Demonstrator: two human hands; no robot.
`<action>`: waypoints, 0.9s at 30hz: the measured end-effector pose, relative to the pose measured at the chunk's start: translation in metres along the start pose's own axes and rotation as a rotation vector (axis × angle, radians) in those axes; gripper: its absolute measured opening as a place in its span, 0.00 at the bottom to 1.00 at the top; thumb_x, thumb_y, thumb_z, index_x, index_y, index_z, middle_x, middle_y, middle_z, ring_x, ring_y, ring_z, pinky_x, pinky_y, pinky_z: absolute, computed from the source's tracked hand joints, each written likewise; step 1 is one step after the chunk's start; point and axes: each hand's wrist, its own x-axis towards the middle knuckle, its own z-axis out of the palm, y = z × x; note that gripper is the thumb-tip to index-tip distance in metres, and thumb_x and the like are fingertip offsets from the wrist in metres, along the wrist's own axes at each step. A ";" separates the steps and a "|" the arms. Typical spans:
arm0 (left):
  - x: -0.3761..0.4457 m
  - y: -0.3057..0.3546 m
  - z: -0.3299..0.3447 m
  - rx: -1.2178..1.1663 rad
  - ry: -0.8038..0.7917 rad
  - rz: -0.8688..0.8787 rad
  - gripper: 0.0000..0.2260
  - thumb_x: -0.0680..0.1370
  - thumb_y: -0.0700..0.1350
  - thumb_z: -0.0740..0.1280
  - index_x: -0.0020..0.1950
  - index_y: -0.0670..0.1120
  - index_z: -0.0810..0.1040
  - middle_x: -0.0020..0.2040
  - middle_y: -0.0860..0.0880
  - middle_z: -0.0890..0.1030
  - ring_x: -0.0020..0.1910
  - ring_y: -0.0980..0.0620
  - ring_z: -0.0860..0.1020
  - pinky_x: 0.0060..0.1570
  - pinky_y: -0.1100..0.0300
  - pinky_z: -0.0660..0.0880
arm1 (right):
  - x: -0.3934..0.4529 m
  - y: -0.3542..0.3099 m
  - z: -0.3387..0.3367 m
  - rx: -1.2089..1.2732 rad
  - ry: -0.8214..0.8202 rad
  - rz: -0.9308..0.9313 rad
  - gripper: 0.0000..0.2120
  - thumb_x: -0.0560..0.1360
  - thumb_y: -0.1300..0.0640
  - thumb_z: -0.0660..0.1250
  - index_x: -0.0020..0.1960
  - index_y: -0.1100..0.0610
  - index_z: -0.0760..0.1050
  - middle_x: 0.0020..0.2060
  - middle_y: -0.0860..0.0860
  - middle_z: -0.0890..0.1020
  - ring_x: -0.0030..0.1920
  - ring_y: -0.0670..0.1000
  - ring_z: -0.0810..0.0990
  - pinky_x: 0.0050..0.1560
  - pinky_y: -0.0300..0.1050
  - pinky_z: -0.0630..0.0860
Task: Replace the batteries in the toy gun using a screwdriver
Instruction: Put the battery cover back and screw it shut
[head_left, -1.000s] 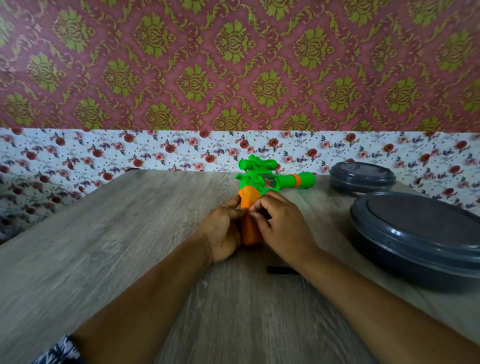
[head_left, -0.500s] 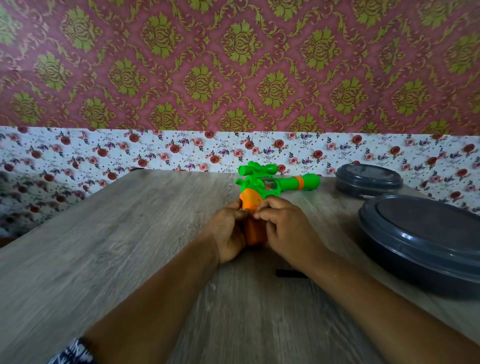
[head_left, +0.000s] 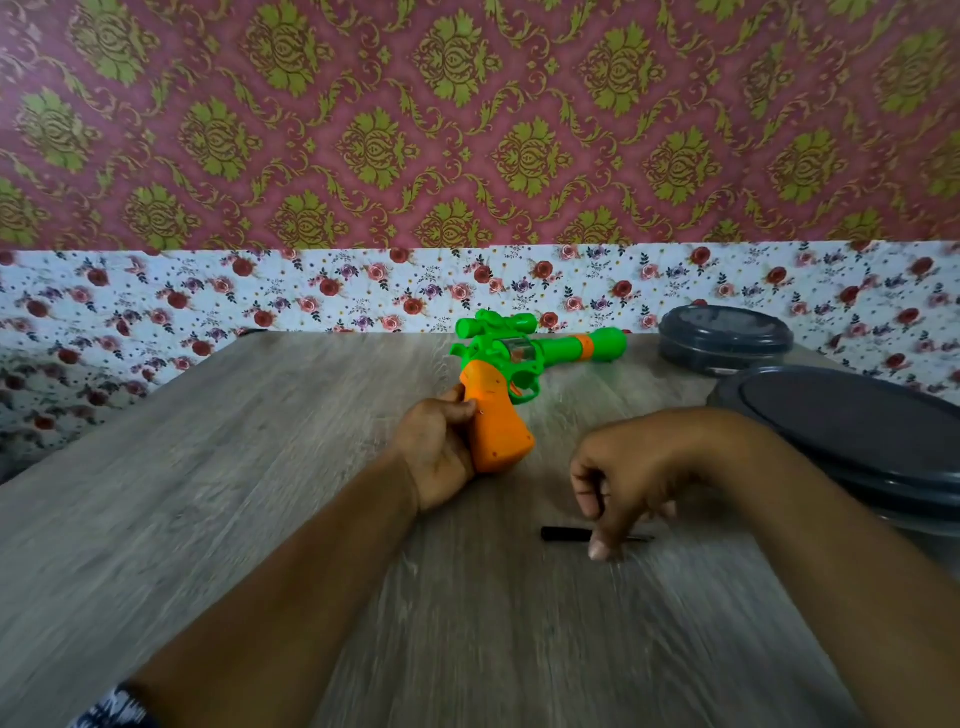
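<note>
**Around the table**

A grey wood-grain table (head_left: 208, 493) is standing against a wall. Two dark round lidded containers are sitting at its right: a small one (head_left: 724, 340) at the back, a large one (head_left: 852, 431) nearer, possibly touching. Damask wallpaper (head_left: 467, 114) is showing above a floral strip (head_left: 311, 291).

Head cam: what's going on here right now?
A person is working on a toy gun at a wooden table. The left hand holds the gun by its orange grip, barrel pointing right. The right hand hovers with curled fingers just above a small black screwdriver that lies on the table; whether it touches the tool is unclear. The grip looks closed, no batteries in sight. Two dark lidded containers sit at right.
</note>
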 end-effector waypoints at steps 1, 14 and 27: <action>0.000 0.000 0.000 0.006 0.003 -0.002 0.22 0.81 0.36 0.51 0.75 0.43 0.60 0.71 0.40 0.69 0.69 0.39 0.68 0.57 0.45 0.68 | 0.004 -0.001 0.002 -0.013 0.004 0.001 0.12 0.66 0.51 0.75 0.42 0.55 0.76 0.34 0.51 0.77 0.33 0.47 0.75 0.30 0.39 0.73; -0.011 0.001 0.004 0.091 0.006 -0.004 0.22 0.80 0.36 0.52 0.75 0.46 0.61 0.69 0.42 0.72 0.59 0.43 0.74 0.50 0.47 0.72 | 0.008 0.002 -0.002 1.014 0.602 -0.458 0.03 0.77 0.65 0.62 0.44 0.61 0.72 0.30 0.56 0.79 0.28 0.52 0.78 0.30 0.43 0.79; -0.004 -0.003 0.001 0.031 -0.019 -0.001 0.21 0.81 0.36 0.53 0.74 0.47 0.65 0.69 0.41 0.72 0.63 0.41 0.72 0.58 0.41 0.70 | 0.034 -0.011 0.010 1.385 0.783 -0.590 0.08 0.76 0.66 0.59 0.41 0.60 0.74 0.26 0.55 0.76 0.26 0.53 0.74 0.27 0.43 0.73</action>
